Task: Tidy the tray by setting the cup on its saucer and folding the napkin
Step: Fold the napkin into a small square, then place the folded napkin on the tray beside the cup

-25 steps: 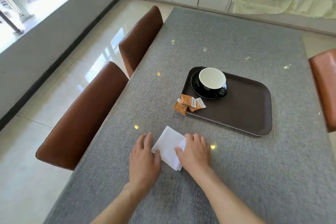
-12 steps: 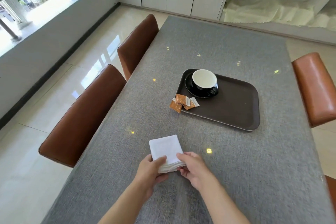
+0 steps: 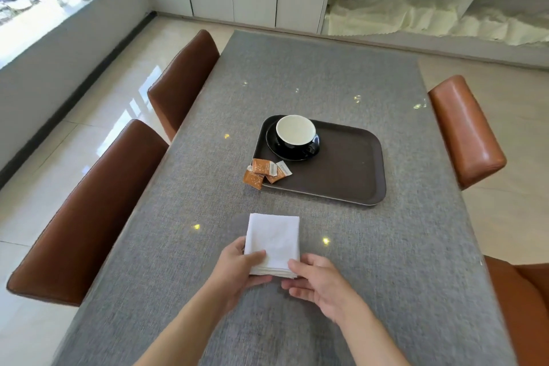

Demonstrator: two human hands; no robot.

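A white napkin (image 3: 274,239), folded into a thick square, lies on the grey tablecloth in front of me. My left hand (image 3: 237,270) pinches its near left corner, thumb on top. My right hand (image 3: 316,279) grips its near right corner with thumb and fingers. Farther off, a black cup with a white inside (image 3: 295,132) stands upright on its black saucer (image 3: 274,147) in the far left corner of a dark brown tray (image 3: 347,169).
Several orange and white sachets (image 3: 263,171) lie across the tray's near left edge, partly on the tablecloth (image 3: 326,77). Brown leather chairs stand at the left (image 3: 98,199) and right (image 3: 466,131) of the table. White cabinets line the far wall.
The napkin went from flat under both palms to a squared fold held by its near corners. My head pulled back, so more of the table and room shows.
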